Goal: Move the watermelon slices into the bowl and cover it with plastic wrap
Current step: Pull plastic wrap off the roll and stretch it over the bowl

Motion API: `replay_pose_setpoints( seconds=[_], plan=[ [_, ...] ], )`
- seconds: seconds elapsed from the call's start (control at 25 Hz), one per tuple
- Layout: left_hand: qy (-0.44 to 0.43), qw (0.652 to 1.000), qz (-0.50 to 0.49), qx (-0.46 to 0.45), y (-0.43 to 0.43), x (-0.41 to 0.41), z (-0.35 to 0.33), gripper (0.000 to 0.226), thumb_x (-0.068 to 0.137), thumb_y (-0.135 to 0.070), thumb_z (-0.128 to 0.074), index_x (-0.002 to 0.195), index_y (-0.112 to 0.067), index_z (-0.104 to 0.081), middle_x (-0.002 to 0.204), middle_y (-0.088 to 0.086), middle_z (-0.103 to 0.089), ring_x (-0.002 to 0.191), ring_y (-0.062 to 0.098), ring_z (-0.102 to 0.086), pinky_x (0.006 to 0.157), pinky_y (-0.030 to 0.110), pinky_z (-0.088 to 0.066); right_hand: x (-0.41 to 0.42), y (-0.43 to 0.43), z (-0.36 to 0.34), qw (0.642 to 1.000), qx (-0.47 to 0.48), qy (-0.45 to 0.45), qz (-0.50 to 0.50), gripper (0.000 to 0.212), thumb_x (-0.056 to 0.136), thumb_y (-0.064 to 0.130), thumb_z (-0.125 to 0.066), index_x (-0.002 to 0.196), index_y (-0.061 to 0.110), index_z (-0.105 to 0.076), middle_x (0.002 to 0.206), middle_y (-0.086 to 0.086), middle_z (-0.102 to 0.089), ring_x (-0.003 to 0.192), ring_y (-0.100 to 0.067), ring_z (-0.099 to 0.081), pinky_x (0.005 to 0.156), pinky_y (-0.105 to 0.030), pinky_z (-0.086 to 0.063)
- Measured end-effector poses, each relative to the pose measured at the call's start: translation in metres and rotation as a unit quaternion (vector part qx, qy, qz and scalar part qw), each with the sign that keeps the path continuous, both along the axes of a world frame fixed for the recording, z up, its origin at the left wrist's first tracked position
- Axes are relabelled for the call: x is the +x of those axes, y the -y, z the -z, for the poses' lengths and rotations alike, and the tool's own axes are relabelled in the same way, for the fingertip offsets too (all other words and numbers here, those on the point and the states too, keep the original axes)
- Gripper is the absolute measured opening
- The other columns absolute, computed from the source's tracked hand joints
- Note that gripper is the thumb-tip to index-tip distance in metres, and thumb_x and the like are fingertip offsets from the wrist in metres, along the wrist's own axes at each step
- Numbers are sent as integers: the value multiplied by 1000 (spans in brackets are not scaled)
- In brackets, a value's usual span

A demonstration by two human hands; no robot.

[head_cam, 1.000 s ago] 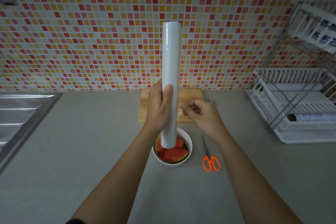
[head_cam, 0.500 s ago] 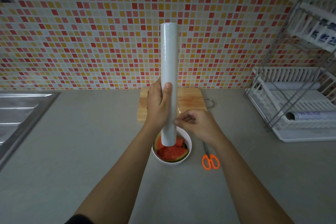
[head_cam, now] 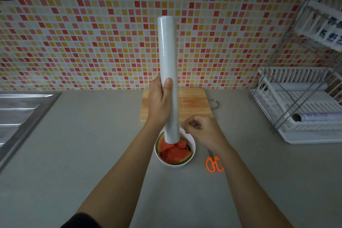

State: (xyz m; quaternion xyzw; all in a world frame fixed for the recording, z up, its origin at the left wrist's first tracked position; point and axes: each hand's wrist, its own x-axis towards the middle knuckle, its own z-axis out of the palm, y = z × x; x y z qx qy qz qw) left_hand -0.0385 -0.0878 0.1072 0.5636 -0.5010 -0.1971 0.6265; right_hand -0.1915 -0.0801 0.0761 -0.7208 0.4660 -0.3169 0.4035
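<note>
My left hand (head_cam: 160,103) grips a long white roll of plastic wrap (head_cam: 168,65) and holds it upright. Its lower end hangs just over a white bowl (head_cam: 191,146) on the grey counter. Red watermelon slices (head_cam: 175,153) with green rind lie in the bowl. My right hand (head_cam: 201,129) is just right of the roll's lower end, above the bowl's right rim. Its fingers are curled and the fingertips pinch at the loose edge of the clear film, which is barely visible.
A wooden cutting board (head_cam: 194,102) lies behind the bowl against the tiled wall. Orange-handled scissors (head_cam: 213,164) lie right of the bowl, partly under my right wrist. A white dish rack (head_cam: 303,116) holding another roll stands at the right. A steel sink drainer (head_cam: 20,113) is at the left.
My right hand has moved left and down, from a short way off the roll back to its lower end. The roll and my left hand stay nearly still.
</note>
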Motion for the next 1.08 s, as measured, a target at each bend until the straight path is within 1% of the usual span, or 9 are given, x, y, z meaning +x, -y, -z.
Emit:
replay_pose_setpoints(
  seconds=[0.08,0.24,0.32,0.4,0.52,0.6,0.68,0.84,1.08],
  plan=[
    [-3,1000,-6,2,1,1,2,27,97,-46,-35,100,-24,-51,91,-13,-48,86,9,-53,72,23,-44,0,-2,2,1000,21,4,-23,16,74,40,-71,78,24,-69,77,6,-71,71,-8,-66,70,-28,-55],
    [18,1000,-6,-2,5,1,-3,28,96,-49,-35,91,-26,-50,85,-9,-48,82,14,-51,70,24,-42,1,-4,10,1000,1,-12,-19,9,74,29,-74,74,21,-71,73,4,-71,70,-11,-66,69,-29,-53],
    [15,1000,-5,-10,7,4,-7,28,97,-47,-35,88,-25,-49,81,-9,-47,77,12,-49,68,24,-40,-1,-4,12,999,16,-11,-28,15,73,36,-73,77,23,-69,75,7,-70,71,-8,-65,68,-25,-51],
    [12,1000,-10,-13,9,6,-8,28,97,-45,-36,89,-21,-49,81,-8,-46,75,12,-49,67,24,-40,3,-6,11,999,28,34,-3,20,71,45,-73,82,29,-68,78,12,-69,74,-2,-64,69,-18,-51],
    [19,1000,-6,-12,9,2,-7,26,98,-43,-36,89,-22,-50,82,-8,-47,77,11,-49,67,21,-39,14,-7,9,993,28,108,43,6,74,35,-72,74,31,-69,73,12,-71,71,-2,-65,70,-23,-52],
    [17,1000,-4,-11,9,2,-7,28,98,-42,-36,90,-20,-51,82,-8,-47,76,11,-50,66,21,-40,16,-5,10,990,24,126,56,11,78,27,-70,68,29,-68,67,12,-70,65,-3,-65,65,-22,-49],
    [7,1000,-5,-12,10,3,-8,32,99,-41,-36,94,-14,-54,84,-4,-50,77,13,-52,66,24,-43,14,-2,13,990,16,126,58,13,81,25,-66,69,29,-65,67,10,-69,66,-4,-66,65,-22,-49],
    [11,1000,-16,-14,12,6,-11,29,98,-42,-36,91,-19,-52,83,-8,-48,76,9,-50,68,23,-44,16,-5,18,993,31,108,25,10,75,40,-68,73,31,-67,77,8,-71,75,-8,-67,77,-37,-54],
    [7,1000,-15,-12,12,10,-15,22,97,-47,-35,87,-33,-50,79,-15,-48,71,-3,-49,64,12,-41,14,1,18,996,1,85,20,11,81,21,-67,74,29,-63,73,7,-69,74,-11,-66,77,-39,-54]
  ],
)
